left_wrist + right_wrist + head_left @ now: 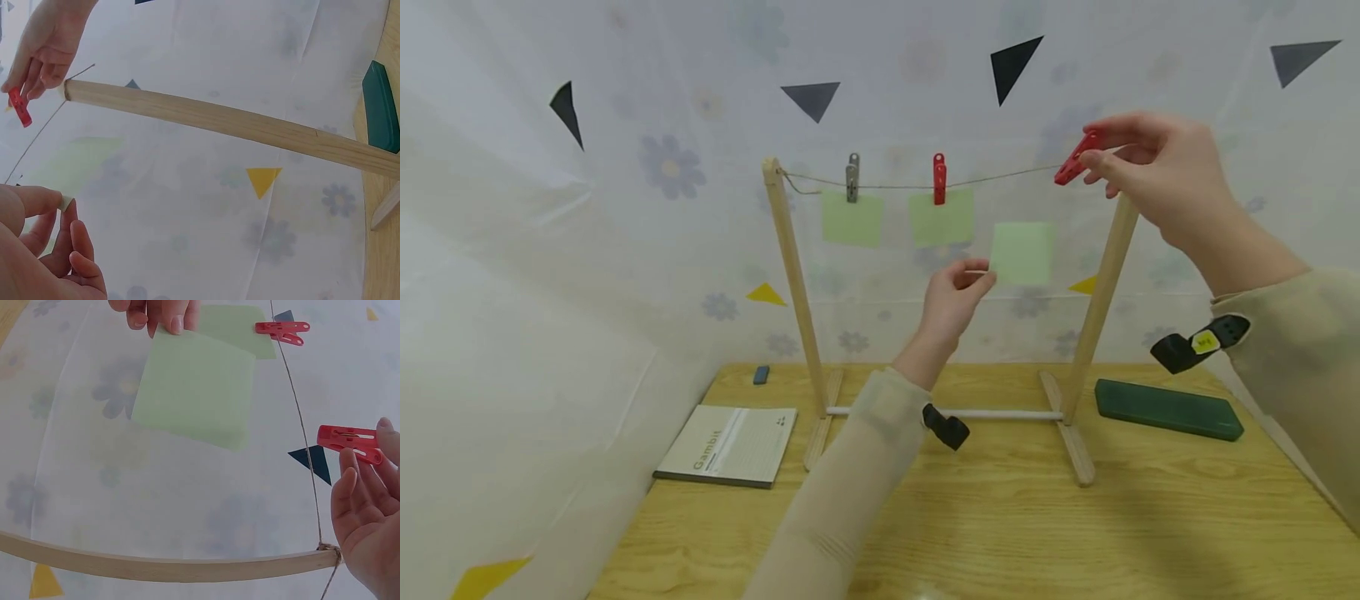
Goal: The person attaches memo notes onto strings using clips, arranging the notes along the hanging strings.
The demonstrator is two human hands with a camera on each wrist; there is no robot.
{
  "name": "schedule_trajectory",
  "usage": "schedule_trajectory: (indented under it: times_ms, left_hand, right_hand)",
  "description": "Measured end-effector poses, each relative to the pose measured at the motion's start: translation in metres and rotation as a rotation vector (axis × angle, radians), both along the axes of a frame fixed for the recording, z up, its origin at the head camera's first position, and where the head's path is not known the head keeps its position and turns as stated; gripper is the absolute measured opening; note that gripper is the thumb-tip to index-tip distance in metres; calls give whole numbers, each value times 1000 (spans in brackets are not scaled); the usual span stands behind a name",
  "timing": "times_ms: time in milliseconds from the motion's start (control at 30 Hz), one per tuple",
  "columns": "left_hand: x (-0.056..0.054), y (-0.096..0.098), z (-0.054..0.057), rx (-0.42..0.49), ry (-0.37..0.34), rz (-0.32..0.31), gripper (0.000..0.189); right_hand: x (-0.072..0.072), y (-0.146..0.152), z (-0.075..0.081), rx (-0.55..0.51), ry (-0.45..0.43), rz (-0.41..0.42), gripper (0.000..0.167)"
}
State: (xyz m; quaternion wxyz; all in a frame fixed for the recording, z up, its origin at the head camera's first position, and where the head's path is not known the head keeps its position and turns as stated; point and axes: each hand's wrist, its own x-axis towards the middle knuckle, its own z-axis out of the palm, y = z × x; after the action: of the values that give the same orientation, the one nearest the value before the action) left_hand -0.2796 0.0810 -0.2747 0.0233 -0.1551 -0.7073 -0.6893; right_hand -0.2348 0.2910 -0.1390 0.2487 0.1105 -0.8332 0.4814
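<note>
My left hand (951, 300) pinches the left edge of a pale green paper square (1022, 253), held below the string (1007, 176). Up at the right post, my right hand (1165, 167) grips a red clothespin (1077, 158) by its handle end; its tip points toward the string. In the right wrist view the clothespin (347, 444) lies between thumb and fingers, beside the string. Two other green papers hang there: one (853, 223) under a grey clothespin (852, 179), one (942, 223) under a red clothespin (939, 179).
The string runs between two wooden posts (795, 292) joined low by a white rod (1000, 414). On the wooden table (985, 533) lie a notebook (730, 442) and a small blue block (762, 375) at left, and a dark green case (1168, 408) at right.
</note>
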Motion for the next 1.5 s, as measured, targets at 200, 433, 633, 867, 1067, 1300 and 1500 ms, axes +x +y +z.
schedule_trajectory:
  times_ms: [200, 433, 633, 867, 1067, 1300, 1500]
  left_hand:
    - [-2, 5, 3, 59, -9, -1, 21]
    - [-3, 10, 7, 126, -23, -12, 20]
    - [-6, 14, 9, 144, -33, 16, 20]
    - [-6, 20, 14, 149, -63, 31, 20]
    - [-8, 23, 19, 153, -41, 40, 19]
    - [-6, 23, 19, 185, -62, 38, 19]
    - [-7, 24, 18, 180, -65, 42, 18]
  right_hand:
    - [-6, -2, 8, 24, 10, -11, 42]
    - [-14, -9, 15, 72, 5, -18, 42]
    - [-20, -14, 18, 167, 9, -53, 40]
    - [-26, -16, 22, 236, 28, -69, 37]
    - [-30, -17, 26, 256, 33, -74, 36]
    - [-35, -18, 24, 266, -9, -69, 36]
    - [-34, -18, 24, 302, -16, -55, 36]
